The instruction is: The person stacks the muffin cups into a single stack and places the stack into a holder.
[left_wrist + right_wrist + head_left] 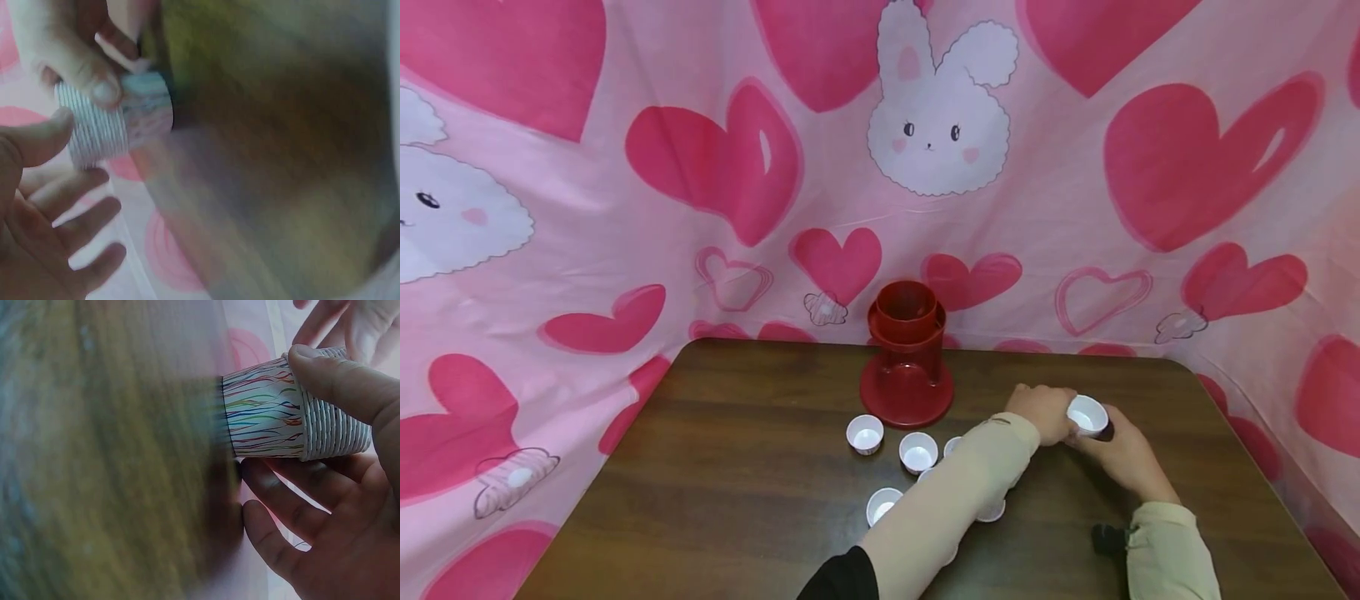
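Observation:
My right hand [1123, 454] grips a stack of paper cups [265, 412] at the right side of the table, its thumb along the rolled rims and its fingers beneath. The cups are white with thin coloured streaks, and the stack lies sideways in both wrist views. From the other side, my left hand [44, 219] reaches to the rim end. Its thumb tip overlaps the outermost rims, while the other fingers stay spread and fairly straight beside the stack. In the head view the white inside of the end cup [1086, 414] faces up.
Left of my hands, several white cups stand on the brown table [737, 500], including one cup [865, 434] and another [918, 452]; my left sleeve [940, 508] partly covers others. A red stand with round holders [907, 392] is at the back, before a pink heart-patterned cloth [820, 183].

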Tool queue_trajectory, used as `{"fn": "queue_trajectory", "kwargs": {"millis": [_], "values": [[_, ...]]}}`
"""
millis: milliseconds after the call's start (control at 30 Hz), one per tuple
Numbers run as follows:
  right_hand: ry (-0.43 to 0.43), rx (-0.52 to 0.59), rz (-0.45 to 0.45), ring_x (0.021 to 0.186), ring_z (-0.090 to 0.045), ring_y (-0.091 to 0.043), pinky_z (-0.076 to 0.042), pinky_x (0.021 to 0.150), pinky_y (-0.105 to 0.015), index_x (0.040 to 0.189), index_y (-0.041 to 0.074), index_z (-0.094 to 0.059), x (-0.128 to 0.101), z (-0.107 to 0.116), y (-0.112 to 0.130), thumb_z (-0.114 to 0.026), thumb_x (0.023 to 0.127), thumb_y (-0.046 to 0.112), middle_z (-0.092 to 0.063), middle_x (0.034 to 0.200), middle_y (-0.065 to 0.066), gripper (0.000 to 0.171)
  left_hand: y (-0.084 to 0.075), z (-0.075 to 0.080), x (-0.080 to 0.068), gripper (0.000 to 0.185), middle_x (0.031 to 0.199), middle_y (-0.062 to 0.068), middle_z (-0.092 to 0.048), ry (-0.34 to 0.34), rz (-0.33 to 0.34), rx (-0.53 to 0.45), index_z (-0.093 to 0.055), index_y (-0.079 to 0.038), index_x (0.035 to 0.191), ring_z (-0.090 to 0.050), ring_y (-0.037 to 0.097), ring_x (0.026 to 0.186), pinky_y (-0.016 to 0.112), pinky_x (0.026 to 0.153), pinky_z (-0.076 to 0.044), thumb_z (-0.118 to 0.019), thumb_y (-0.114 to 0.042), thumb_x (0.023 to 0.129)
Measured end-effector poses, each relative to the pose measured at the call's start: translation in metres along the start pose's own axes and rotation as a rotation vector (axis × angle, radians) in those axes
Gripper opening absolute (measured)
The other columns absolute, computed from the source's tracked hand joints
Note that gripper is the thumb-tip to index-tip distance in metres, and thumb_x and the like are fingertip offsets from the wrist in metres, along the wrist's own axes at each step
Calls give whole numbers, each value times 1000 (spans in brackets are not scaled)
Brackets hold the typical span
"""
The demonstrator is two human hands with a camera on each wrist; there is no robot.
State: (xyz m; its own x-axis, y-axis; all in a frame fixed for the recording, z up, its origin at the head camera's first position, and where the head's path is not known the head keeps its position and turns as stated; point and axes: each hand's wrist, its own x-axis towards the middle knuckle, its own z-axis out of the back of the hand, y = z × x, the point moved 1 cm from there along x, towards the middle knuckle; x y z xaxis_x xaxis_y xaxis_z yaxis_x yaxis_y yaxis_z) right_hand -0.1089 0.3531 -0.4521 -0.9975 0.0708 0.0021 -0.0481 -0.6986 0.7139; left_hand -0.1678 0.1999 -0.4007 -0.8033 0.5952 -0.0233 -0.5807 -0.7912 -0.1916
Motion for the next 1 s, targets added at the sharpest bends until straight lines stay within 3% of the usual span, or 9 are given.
{"fn": "queue_trajectory", "kwargs": {"millis": [167, 333, 433, 733, 1000], "values": [[38, 22, -39, 122, -45, -56, -34, 98, -73, 141, -14, -36, -1, -1, 1, -78, 89, 37, -45, 136, -40, 84, 14, 8, -3, 37, 115, -21, -68, 63, -106, -17, -68, -35, 129, -61, -2, 106, 23, 88, -45, -71, -39, 92], [45, 14, -45, 123, -44, -56, -34, 97, -74, 142, -14, -35, 1, 0, 1, -78, 89, 41, -44, 137, -40, 87, 28, 22, -10, 42, 119, -19, -67, 153, -198, -111, -66, -29, 136, -57, -4, 109, 14, 93, -41, -70, -38, 95], [39, 12, -41, 122, -45, -56, -34, 97, -74, 141, -14, -36, 2, 0, 0, -78, 88, 40, -45, 136, -41, 87, 36, 32, -16, 41, 120, -18, -67, 170, -215, -174, -66, -27, 136, -57, -4, 109, 12, 93, -40, -70, -36, 96], [36, -18, -49, 121, -45, -56, -35, 96, -73, 140, -15, -36, 4, 3, 2, -78, 88, 40, -45, 134, -41, 87, 64, 61, -41, 37, 123, -12, -67, 126, -215, -313, -66, -23, 135, -61, 2, 110, 15, 93, -43, -67, -30, 98], [49, -21, -62, 123, -43, -57, -33, 98, -73, 142, -15, -34, 4, 2, 1, -78, 89, 40, -43, 136, -42, 88, 92, 65, -65, 36, 120, -8, -70, 86, -256, -331, -66, -19, 133, -62, 5, 107, 15, 90, -45, -66, -28, 99]]}}
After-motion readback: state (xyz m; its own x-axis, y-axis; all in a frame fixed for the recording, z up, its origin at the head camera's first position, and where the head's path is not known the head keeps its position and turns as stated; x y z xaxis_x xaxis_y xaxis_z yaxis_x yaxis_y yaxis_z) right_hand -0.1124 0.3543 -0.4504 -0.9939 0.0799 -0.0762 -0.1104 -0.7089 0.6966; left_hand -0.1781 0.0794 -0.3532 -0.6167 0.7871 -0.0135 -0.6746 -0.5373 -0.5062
